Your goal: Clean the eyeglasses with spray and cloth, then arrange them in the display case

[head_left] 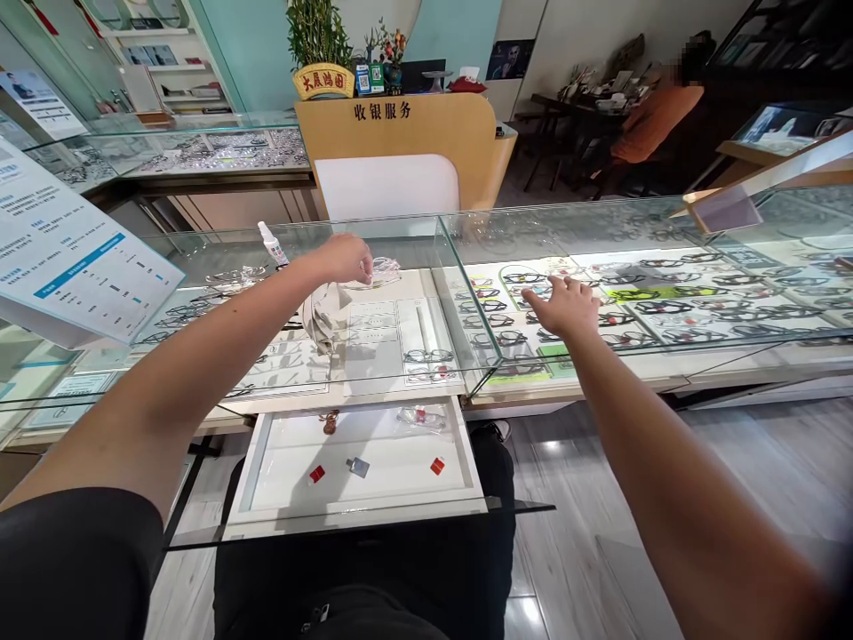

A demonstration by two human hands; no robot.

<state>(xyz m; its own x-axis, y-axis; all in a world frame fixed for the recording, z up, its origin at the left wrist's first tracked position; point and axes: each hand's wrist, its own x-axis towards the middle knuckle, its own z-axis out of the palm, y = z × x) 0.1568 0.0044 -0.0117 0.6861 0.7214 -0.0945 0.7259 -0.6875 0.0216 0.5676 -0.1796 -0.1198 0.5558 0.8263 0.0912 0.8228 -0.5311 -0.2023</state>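
Observation:
My left hand (347, 258) reaches over the glass counter, its fingers curled downward, and what they hold, if anything, is hidden. By its fingertips lies a pinkish, clear item (385, 270) that I cannot make out. A crumpled beige cloth (325, 318) is just below the wrist. Farther left stands a small white spray bottle (272, 244), tilted in view. My right hand (566, 307) is open with fingers spread, above or on the glass over rows of eyeglasses (510, 338); contact is unclear. A single pair of eyeglasses (427, 356) lies in the case between my hands.
A pulled-out white drawer (360, 508) at my lap holds red packets (437, 466), a grey tag (358, 467), a brown beaded string (329, 421) and a clear plastic bag (421, 418). A printed sign (80, 249) stands left. Beyond are a wooden cashier desk (400, 133) and a seated person (657, 120).

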